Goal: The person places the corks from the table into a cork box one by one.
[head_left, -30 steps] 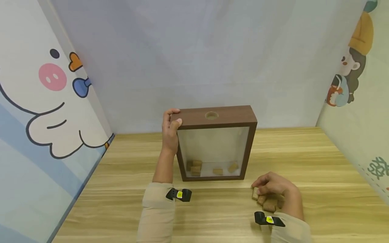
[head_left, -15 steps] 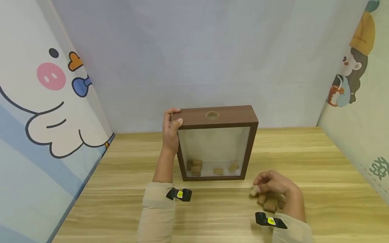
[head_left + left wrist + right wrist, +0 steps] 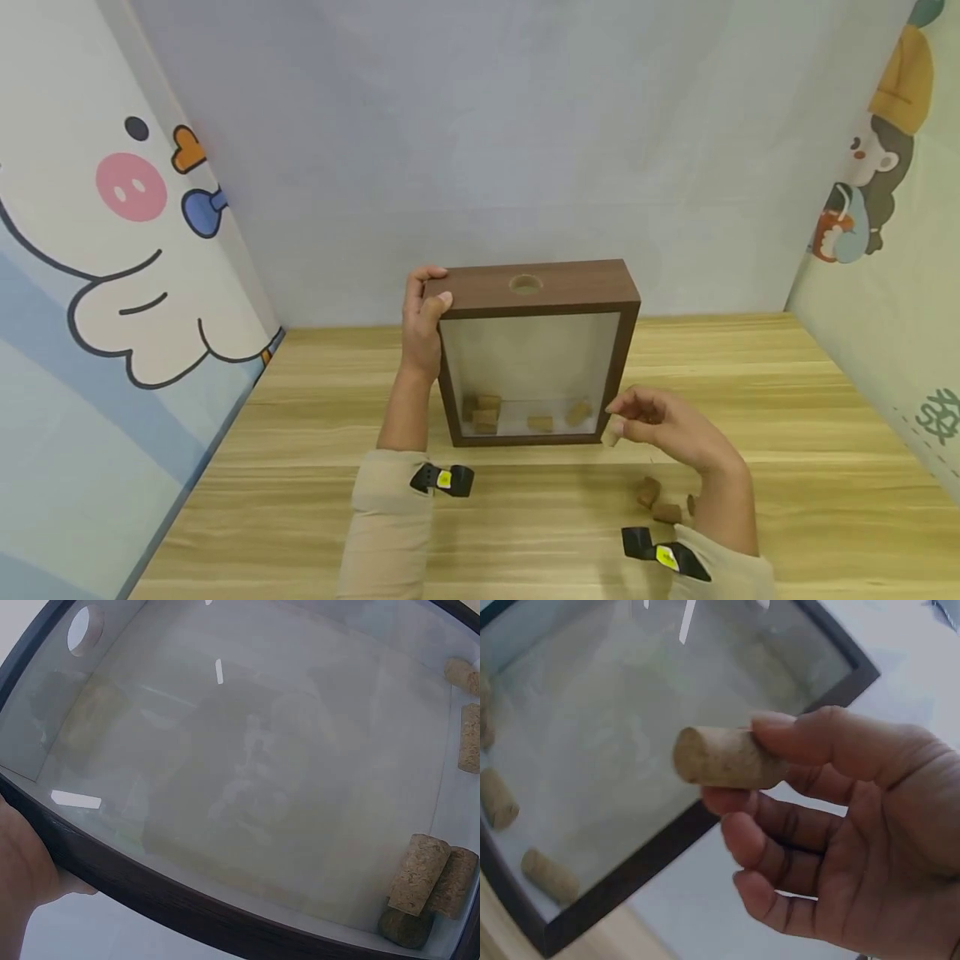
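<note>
— What is at the left?
— In my head view, the left hand (image 3: 422, 337) grips the upper left corner of the brown box (image 3: 577, 279), thumb at the front, other fingers at the back.
— And inside?
— Behind the clear front I see three corks (image 3: 418, 876) close together at the bottom left, and two single corks (image 3: 540, 423) further right.
— And the right hand (image 3: 671, 429)?
— It pinches one pale cork (image 3: 724, 759) between thumb and fingertips, near the lower right corner of the box. Below it, loose corks (image 3: 667, 512) lie on the wooden table (image 3: 300, 517).
</note>
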Demonstrator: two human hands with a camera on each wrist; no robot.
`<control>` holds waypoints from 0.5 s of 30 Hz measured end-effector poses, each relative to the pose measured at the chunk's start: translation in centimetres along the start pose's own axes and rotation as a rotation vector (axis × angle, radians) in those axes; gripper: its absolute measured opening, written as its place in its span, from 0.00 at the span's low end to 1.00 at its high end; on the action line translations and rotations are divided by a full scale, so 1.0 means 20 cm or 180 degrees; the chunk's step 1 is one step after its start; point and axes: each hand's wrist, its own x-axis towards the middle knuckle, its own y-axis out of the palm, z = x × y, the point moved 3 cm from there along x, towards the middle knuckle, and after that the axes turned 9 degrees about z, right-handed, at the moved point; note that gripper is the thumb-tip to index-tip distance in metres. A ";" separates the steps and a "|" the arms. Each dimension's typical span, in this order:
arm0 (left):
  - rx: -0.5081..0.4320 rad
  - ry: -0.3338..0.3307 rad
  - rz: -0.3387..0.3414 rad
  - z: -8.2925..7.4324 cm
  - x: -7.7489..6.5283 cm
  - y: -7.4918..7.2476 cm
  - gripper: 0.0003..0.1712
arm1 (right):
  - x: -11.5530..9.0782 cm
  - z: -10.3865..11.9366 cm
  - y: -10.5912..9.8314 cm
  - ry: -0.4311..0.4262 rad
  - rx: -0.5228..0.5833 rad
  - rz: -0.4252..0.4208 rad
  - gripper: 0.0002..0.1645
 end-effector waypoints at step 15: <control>-0.0112 0.0008 0.0010 0.01 0.02 0.03 0.21 | 0.03 0.35 0.03 -0.1099 -0.0218 -0.0825 0.13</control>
